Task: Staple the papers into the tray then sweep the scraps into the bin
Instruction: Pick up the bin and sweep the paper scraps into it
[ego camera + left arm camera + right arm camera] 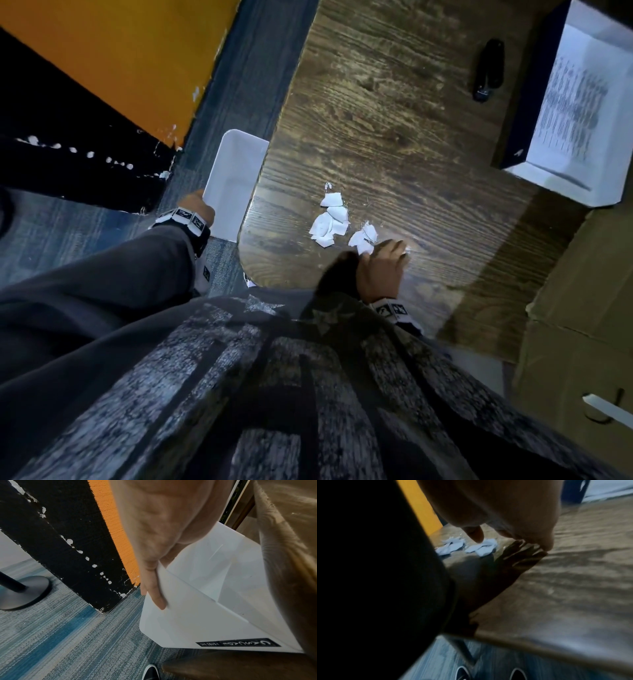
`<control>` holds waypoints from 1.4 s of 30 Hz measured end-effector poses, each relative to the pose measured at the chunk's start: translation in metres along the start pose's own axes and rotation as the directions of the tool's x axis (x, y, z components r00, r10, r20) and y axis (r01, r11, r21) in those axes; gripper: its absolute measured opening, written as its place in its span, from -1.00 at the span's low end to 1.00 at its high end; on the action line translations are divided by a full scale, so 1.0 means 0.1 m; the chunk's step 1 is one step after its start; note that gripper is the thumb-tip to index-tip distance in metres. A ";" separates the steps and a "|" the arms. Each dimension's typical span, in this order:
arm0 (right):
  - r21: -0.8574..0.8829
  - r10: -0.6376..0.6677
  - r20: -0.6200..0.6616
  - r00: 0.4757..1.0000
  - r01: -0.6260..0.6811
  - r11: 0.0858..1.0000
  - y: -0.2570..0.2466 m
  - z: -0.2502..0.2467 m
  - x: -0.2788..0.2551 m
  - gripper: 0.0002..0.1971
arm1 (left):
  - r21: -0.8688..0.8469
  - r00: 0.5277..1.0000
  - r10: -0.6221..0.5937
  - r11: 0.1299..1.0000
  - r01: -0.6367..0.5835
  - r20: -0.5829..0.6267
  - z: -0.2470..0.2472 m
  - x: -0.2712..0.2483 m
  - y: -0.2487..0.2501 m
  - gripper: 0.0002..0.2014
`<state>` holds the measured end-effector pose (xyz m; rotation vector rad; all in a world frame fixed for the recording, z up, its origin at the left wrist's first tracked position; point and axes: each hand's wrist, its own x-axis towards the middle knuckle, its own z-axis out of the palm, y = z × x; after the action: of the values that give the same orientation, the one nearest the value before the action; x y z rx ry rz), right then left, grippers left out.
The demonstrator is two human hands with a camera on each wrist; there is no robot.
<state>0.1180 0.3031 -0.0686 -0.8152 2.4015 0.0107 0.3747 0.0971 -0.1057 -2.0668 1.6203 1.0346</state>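
Your right hand (382, 270), fingers relaxed, sits just right of the paper scraps (330, 222); your left hand (200, 207) grips the white bin (236, 171) at frame-left, beyond the desk (394, 120) edge.

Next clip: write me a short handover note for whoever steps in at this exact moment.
Left hand: grips the rim of the white bin, held beside the table edge, below its top.
Right hand: on the table, fingers against the nearest scraps; whether it pinches any cannot be told.
Scraps: a loose cluster on the table near the bin side.
Papers: lying in the tray. Stapler sits beside it.
Done: papers in tray, it appears.
Left: sweep the scraps over the edge into the bin.
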 end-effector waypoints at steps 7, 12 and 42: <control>0.072 -0.102 0.058 0.993 0.098 0.993 -0.76 0.27 -0.17 -0.27 | -0.006 0.999 -0.006 1.000 0.006 0.034 0.01 0.04 -0.03 -0.52; 0.081 -0.189 0.135 0.973 0.179 0.981 -1.10 0.28 -0.18 -0.26 | -0.004 1.000 -0.010 1.000 0.010 0.018 0.00 0.03 -0.03 -0.52; -0.036 -0.182 0.008 0.983 0.182 0.983 -1.32 0.67 -0.42 -0.16 | -0.124 0.998 -0.004 0.992 0.012 0.065 -0.08 -0.02 -0.05 -0.48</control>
<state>0.2547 0.2319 -0.0776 -1.0480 2.3189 -0.0164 0.3817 0.0944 -0.0999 -2.0921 1.5510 1.2153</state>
